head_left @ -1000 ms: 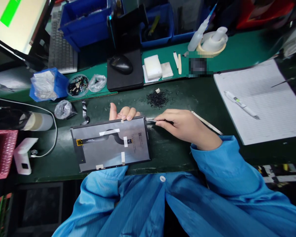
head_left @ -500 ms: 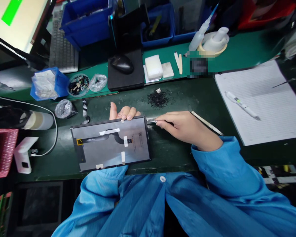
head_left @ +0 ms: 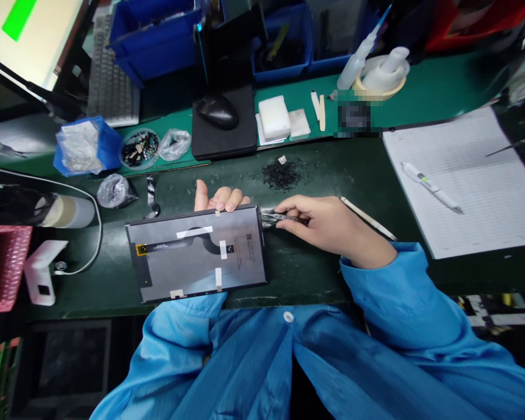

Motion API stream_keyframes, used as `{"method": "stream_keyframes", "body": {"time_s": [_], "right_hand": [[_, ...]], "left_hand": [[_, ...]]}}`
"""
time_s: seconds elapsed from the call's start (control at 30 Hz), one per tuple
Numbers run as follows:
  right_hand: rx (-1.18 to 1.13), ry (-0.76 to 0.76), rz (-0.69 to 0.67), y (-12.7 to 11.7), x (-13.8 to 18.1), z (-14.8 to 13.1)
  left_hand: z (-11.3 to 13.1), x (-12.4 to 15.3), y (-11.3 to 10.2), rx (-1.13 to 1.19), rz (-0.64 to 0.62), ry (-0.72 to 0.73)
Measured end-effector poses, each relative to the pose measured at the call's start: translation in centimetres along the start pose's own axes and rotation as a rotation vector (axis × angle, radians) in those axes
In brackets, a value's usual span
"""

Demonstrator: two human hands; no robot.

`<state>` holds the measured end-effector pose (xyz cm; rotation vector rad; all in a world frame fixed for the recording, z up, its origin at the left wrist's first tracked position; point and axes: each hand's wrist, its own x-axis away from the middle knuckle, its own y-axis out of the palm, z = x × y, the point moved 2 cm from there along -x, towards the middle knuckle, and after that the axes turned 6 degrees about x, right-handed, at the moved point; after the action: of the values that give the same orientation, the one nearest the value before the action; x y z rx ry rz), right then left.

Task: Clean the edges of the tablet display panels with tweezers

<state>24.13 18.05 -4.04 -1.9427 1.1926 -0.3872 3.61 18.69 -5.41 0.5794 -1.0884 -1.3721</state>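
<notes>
A grey display panel [head_left: 196, 254] with a black flex cable and white tape strips lies face down on the dark green bench. My left hand [head_left: 219, 199] reaches under and over its far edge, fingers curled on that edge, thumb sticking up. My right hand [head_left: 328, 224] pinches metal tweezers [head_left: 275, 218], whose tips touch the panel's upper right corner. A thin white stick [head_left: 367, 217] also runs back from this hand.
A pile of black scraps [head_left: 282, 173] lies just beyond the hands. A lined notebook [head_left: 468, 175] with a pen [head_left: 431, 187] is at the right. Mouse on black pad [head_left: 221, 114], white foam blocks [head_left: 272, 118], blue bins [head_left: 151, 35], parts dish [head_left: 139, 149] and keyboard [head_left: 109, 87] stand behind. Pink tray [head_left: 4, 268] at left.
My right hand has turned slightly, and the tweezers now lie lower against the panel's upper right corner. The panel and my left hand stay put.
</notes>
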Motion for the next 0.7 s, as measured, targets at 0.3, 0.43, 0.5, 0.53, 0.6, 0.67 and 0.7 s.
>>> {"method": "stream_keyframes", "body": {"time_s": [0.3,0.43,0.5,0.53,0.6,0.67,0.7], "right_hand": [[0.047,-0.045,-0.006,-0.05,-0.05,-0.21],[0.012,-0.039,0.010,0.02,-0.06,-0.14],[0.050,-0.075,0.013,-0.03,-0.10,-0.19],[0.071,-0.084,0.010,-0.05,-0.12,-0.20],[0.099,-0.084,-0.004,-0.05,-0.11,-0.20],[0.104,-0.072,-0.013,0.00,-0.05,-0.19],[0.094,-0.059,-0.014,0.04,-0.01,-0.16]], "left_hand": [[-0.06,0.07,0.44,0.109,-0.028,-0.034],[-0.03,0.15,0.65,0.090,-0.016,-0.029],[-0.04,0.18,0.69,0.079,-0.010,-0.027],[-0.04,0.19,0.69,0.073,-0.005,-0.024],[-0.04,0.18,0.62,0.051,0.014,-0.014],[-0.04,0.15,0.50,0.023,0.037,-0.007],[-0.04,0.13,0.46,0.015,0.041,-0.004]]}}
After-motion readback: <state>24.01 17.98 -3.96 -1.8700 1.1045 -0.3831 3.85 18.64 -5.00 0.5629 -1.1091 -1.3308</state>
